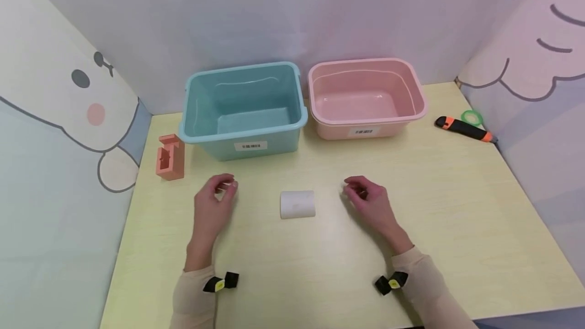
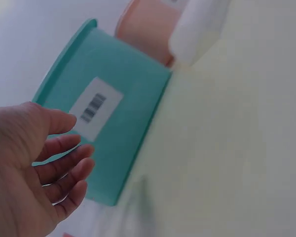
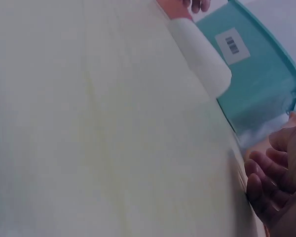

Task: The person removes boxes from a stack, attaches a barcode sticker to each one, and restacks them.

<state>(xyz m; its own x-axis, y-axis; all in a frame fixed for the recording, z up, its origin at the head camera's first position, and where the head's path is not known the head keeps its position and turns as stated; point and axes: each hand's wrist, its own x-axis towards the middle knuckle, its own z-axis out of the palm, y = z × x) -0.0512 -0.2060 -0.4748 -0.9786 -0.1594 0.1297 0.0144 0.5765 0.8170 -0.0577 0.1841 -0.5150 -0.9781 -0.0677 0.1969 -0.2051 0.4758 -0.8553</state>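
Observation:
A white roll (image 1: 297, 204), lying on its side, sits on the table between the two hands and touches neither. To its left is my left hand (image 1: 216, 204), fingers loosely curled with nothing in them; the left wrist view shows the same hand (image 2: 44, 170) in front of the teal bin's barcode label. My right hand (image 1: 371, 203) rests to the right of the roll, its fingers also loosely bent and holding nothing. In the right wrist view, the roll (image 3: 200, 57) lies beyond the right hand (image 3: 281, 180).
Behind the hands stand a teal bin (image 1: 244, 138) and a pink bin (image 1: 365, 120), side by side against the wall. An orange-pink block-shaped holder (image 1: 171, 159) is at the left. A black-and-orange utility knife (image 1: 465, 129) and a green tape ring (image 1: 472, 117) lie at the right edge.

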